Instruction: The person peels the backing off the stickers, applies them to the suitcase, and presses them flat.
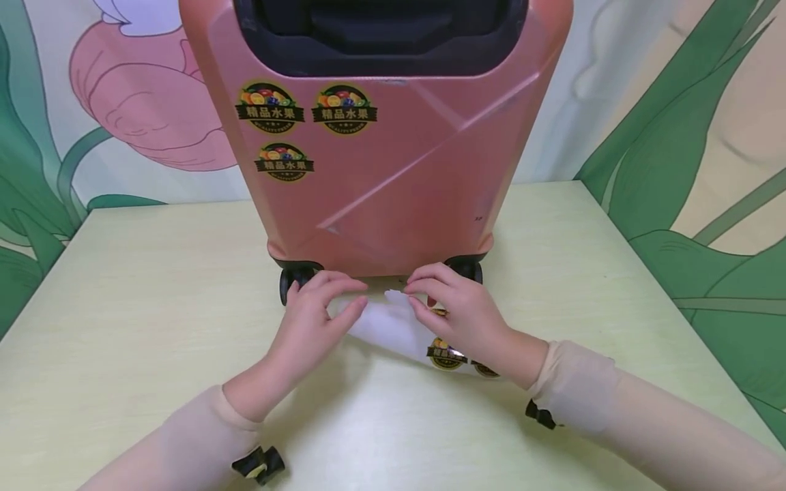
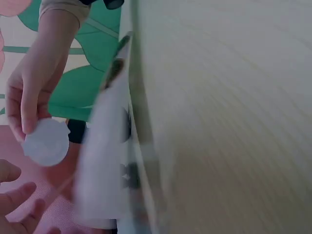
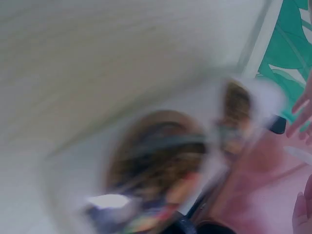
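Note:
My right hand pinches one round sticker by its edge, its pale back showing in the left wrist view. My left hand is just to the left, thumb and fingers spread apart with nothing between them. Below both hands is a white sticker sheet, with some round fruit stickers left at its right end; it is blurred in both wrist views. Right behind the hands stands a pink suitcase, three fruit stickers on the upper left of its front.
The suitcase's black wheels rest on a pale wooden table. Its black handle recess is at the top. Behind and beside the table hang cloths printed with large leaves and flowers.

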Tool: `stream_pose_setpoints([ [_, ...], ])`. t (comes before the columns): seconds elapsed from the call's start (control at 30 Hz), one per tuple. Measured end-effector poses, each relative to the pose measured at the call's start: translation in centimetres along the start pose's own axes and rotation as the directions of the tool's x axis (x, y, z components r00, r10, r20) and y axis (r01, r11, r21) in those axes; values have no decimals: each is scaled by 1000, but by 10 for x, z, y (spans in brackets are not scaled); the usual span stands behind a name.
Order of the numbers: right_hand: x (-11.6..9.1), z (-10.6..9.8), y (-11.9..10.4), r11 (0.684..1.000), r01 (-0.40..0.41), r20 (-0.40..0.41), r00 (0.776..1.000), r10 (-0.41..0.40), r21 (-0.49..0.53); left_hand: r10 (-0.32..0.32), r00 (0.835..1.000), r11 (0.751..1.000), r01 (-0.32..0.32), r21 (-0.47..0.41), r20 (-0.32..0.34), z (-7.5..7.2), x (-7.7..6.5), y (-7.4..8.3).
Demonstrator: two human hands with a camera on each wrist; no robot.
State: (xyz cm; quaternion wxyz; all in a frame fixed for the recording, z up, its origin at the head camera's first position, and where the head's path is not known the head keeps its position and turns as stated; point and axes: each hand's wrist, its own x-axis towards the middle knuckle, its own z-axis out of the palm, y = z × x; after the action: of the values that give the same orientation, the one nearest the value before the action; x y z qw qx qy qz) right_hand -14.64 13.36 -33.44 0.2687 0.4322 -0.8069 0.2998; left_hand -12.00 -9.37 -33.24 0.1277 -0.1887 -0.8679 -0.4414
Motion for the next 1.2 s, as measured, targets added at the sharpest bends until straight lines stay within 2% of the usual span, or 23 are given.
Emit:
stream_pose_setpoints([
  [0.07,3,0,-2,997,56,-11,998,-57,-47,-33,999,996,36,-82,42,1,0,6],
  [0.13,6,1,-4,990,107,-20,994,-109,-96,-97,989,974,117,-196,108,3,0,11],
  [0.23,9,1,-6,971,175,-27,983,-181,-163,-235,951,902,290,-320,200,7,0,14],
  [0.3,10,1,-8,953,226,-27,971,-237,-202,-300,928,862,363,-355,220,9,2,15],
  [0.37,10,3,-8,929,280,-26,955,-295,-241,-345,914,843,401,-359,212,10,5,15],
  [0.5,10,7,-8,872,385,-23,912,-410,-303,-379,906,829,424,-365,191,11,7,15],
  [0.63,9,9,-7,823,456,4,875,-483,-340,-382,904,817,427,-388,191,11,8,15],
  [0.7,8,9,-7,815,468,25,871,-490,-343,-371,913,824,408,-392,171,12,9,15],
  [0.77,8,8,-6,838,445,36,888,-458,-315,-357,924,836,381,-396,135,10,10,15],
  [0.83,7,6,-5,897,360,24,930,-367,-256,-341,935,852,350,-390,95,7,10,14],
  [0.87,7,4,-4,934,289,9,956,-294,-209,-333,940,857,336,-391,77,6,11,13],
  [0.93,7,0,-1,993,94,-15,995,-95,-68,-323,945,867,320,-383,59,3,11,12],
  [0.97,8,-2,0,1000,-25,-8,1000,25,12,-317,947,871,314,-377,57,1,11,11],
  [1.0,9,-4,0,985,-148,13,989,147,95,-311,949,877,310,-368,56,0,11,11],
  [1.03,10,-5,1,950,-262,44,965,259,170,-305,951,883,304,-358,55,0,11,10],
  [1.1,12,-7,2,844,-458,135,889,438,278,-292,955,895,292,-338,53,-1,11,9],
  [1.13,14,-8,3,793,-527,181,850,495,306,-283,958,901,284,-329,51,-1,11,9],
  [1.17,14,-8,3,753,-572,214,820,531,324,-272,961,907,272,-321,48,-1,11,9],
  [1.2,15,-9,3,723,-600,236,800,552,342,-260,965,913,260,-314,45,-1,11,9],
])
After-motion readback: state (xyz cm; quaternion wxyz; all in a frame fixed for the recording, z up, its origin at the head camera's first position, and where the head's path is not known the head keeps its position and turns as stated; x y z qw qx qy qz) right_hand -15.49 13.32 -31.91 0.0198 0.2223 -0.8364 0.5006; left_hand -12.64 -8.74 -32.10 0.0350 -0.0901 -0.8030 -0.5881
